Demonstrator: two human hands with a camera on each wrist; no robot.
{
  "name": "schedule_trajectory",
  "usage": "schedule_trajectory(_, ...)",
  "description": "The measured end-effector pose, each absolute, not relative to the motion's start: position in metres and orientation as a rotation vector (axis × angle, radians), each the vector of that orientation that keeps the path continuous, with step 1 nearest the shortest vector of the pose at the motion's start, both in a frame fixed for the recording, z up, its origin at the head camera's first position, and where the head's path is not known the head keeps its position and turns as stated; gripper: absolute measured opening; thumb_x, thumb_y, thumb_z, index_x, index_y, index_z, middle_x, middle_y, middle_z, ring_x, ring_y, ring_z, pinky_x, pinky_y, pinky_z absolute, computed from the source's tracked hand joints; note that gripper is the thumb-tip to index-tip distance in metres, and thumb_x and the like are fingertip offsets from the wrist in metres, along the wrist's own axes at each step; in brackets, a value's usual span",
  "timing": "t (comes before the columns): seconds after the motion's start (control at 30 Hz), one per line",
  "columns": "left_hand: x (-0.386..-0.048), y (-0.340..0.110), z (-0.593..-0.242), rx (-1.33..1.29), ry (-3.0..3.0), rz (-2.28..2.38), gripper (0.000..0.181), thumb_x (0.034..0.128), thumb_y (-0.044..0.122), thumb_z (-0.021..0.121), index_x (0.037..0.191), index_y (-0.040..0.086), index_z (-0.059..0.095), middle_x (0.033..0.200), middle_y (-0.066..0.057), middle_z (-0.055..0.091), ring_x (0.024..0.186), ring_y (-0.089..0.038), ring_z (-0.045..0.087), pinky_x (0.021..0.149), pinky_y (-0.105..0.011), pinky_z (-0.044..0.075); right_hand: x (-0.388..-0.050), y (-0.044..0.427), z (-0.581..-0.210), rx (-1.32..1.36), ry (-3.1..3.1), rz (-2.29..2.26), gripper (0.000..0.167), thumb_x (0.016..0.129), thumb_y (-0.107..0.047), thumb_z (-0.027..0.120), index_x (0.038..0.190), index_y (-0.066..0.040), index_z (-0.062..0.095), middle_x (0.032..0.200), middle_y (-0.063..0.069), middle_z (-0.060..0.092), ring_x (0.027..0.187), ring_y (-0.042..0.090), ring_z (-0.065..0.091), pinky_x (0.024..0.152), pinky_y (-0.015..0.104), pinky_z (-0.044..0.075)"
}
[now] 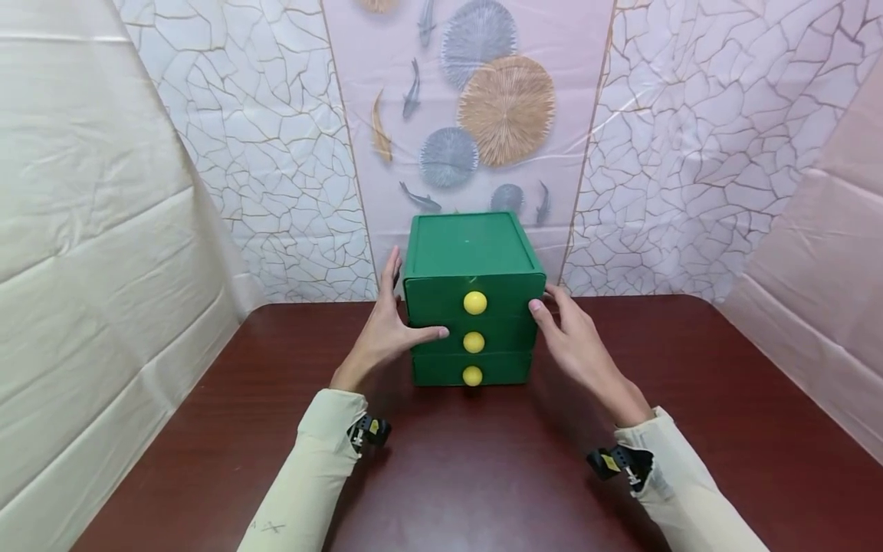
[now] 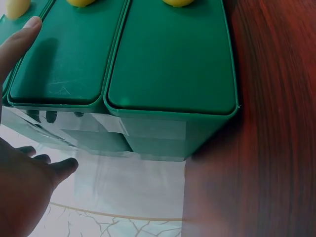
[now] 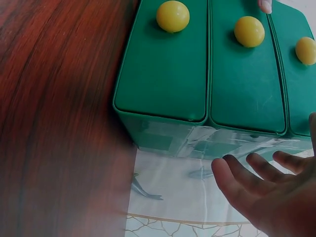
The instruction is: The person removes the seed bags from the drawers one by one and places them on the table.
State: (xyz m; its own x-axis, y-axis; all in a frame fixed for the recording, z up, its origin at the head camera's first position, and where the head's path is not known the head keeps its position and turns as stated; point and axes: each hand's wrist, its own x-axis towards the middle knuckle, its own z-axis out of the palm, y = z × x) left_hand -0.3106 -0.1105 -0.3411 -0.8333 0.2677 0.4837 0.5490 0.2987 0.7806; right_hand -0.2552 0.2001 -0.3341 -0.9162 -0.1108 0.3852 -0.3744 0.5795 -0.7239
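A green three-drawer box (image 1: 469, 247) stands upright on the table, its drawers pushed in. Each drawer front carries a round yellow knob (image 1: 474, 303). At the box's left side is my left hand (image 1: 388, 328), with the thumb stretched across the front near the middle drawer and the fingers extended along the side. In the left wrist view those fingers look apart from the side wall. My right hand (image 1: 578, 343) is at the right side, its thumb by the top drawer's right edge. Its fingers (image 3: 242, 180) spread beside the wall; whether they touch it I cannot tell.
The dark red-brown wooden table (image 1: 469, 475) spreads around the box. Behind it hangs a patterned cloth (image 1: 276, 138) with fish and round motifs. Pale draped sheets (image 1: 90, 230) line both sides. Clear tape (image 2: 153, 129) runs over the box's side. Each wrist carries a small black camera (image 1: 372, 431).
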Motion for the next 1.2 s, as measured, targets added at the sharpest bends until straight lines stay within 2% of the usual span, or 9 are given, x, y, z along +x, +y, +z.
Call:
schedule_trajectory(0.07, -0.312, -0.109, -0.341, -0.762, -2.29, -1.57, 0.139, 0.0764, 0.024, 0.098, 0.163, 0.055, -0.006, 0.176, 0.011, 0.004, 0.162, -0.014, 0.009, 0.125, -0.055, 0.027, -0.255, 0.2, -0.334, 0.394, -2.522, 1.254, 0.066, 0.113, -0.05, 0.041, 0.163, -0.007, 0.035, 0.153, 0.021, 0.05, 0.141, 0.039, 0.049, 0.113, 0.06, 0.04)
schedule_trajectory(0.23, -0.315, -0.103, -0.338, -0.829, -2.235, -1.681, 0.142, 0.075, 0.015, 0.098, 0.163, 0.058, -0.005, 0.175, 0.012, 0.007, 0.153, -0.027, 0.037, 0.113, -0.055, 0.045, -0.256, 0.198, -0.334, 0.404, -2.53, 1.286, 0.068, 0.112, -0.05, 0.045, 0.164, -0.008, 0.032, 0.152, 0.021, 0.05, 0.139, 0.039, 0.05, 0.111, 0.06, 0.043)
schedule_trajectory(0.33, -0.315, -0.101, -0.338, -0.828, -2.256, -1.643, 0.144, 0.0732, 0.015, 0.099, 0.163, 0.057, -0.005, 0.174, 0.009, 0.015, 0.145, -0.028, 0.045, 0.112, -0.056, 0.045, -0.257, 0.195, -0.334, 0.415, -2.529, 1.319, 0.069, 0.111, -0.047, 0.051, 0.164, -0.009, 0.03, 0.148, 0.021, 0.053, 0.136, 0.039, 0.053, 0.108, 0.059, 0.047)
schedule_trajectory(0.47, -0.312, -0.1, -0.344, -0.787, -2.304, -1.542, 0.147, 0.0711, 0.016, 0.101, 0.166, 0.052, -0.006, 0.172, 0.002, 0.023, 0.145, -0.026, 0.042, 0.117, -0.056, 0.038, -0.254, 0.191, -0.334, 0.426, -2.551, 1.344, 0.07, 0.11, -0.04, 0.057, 0.165, -0.008, 0.028, 0.145, 0.021, 0.054, 0.132, 0.039, 0.057, 0.103, 0.057, 0.052)
schedule_trajectory(0.6, -0.311, -0.099, -0.348, -0.789, -2.29, -1.501, 0.146, 0.0715, 0.016, 0.101, 0.168, 0.045, -0.005, 0.172, -0.002, 0.022, 0.146, -0.028, 0.04, 0.118, -0.057, 0.037, -0.251, 0.192, -0.331, 0.464, -2.555, 1.317, 0.07, 0.109, -0.031, 0.061, 0.165, -0.006, 0.026, 0.145, 0.023, 0.055, 0.129, 0.042, 0.06, 0.099, 0.058, 0.055)
schedule_trajectory(0.7, -0.313, -0.098, -0.349, -0.805, -2.276, -1.491, 0.143, 0.0726, 0.015, 0.1, 0.169, 0.043, -0.002, 0.168, -0.005, 0.027, 0.143, -0.029, 0.044, 0.116, -0.058, 0.039, -0.25, 0.192, -0.33, 0.482, -2.552, 1.313, 0.071, 0.108, -0.027, 0.063, 0.165, -0.005, 0.026, 0.144, 0.024, 0.055, 0.128, 0.043, 0.062, 0.098, 0.057, 0.055)
schedule_trajectory(0.97, -0.314, -0.102, -0.353, -0.761, -2.302, -1.521, 0.133, 0.0755, 0.015, 0.098, 0.165, 0.05, 0.006, 0.159, -0.007, 0.041, 0.133, -0.03, 0.054, 0.111, -0.056, 0.045, -0.253, 0.192, -0.333, 0.442, -2.592, 1.359, 0.061, 0.11, -0.015, 0.059, 0.161, -0.002, 0.03, 0.146, 0.029, 0.054, 0.13, 0.046, 0.06, 0.083, 0.046, 0.062)
schedule_trajectory(1.2, -0.316, -0.101, -0.354, -0.721, -2.287, -1.563, 0.13, 0.0751, 0.017, 0.099, 0.163, 0.055, 0.011, 0.153, -0.004, 0.047, 0.126, -0.028, 0.06, 0.108, -0.056, 0.047, -0.254, 0.19, -0.33, 0.447, -2.607, 1.305, 0.061, 0.11, -0.014, 0.057, 0.163, -0.002, 0.028, 0.149, 0.028, 0.049, 0.128, 0.047, 0.06, 0.082, 0.047, 0.062)
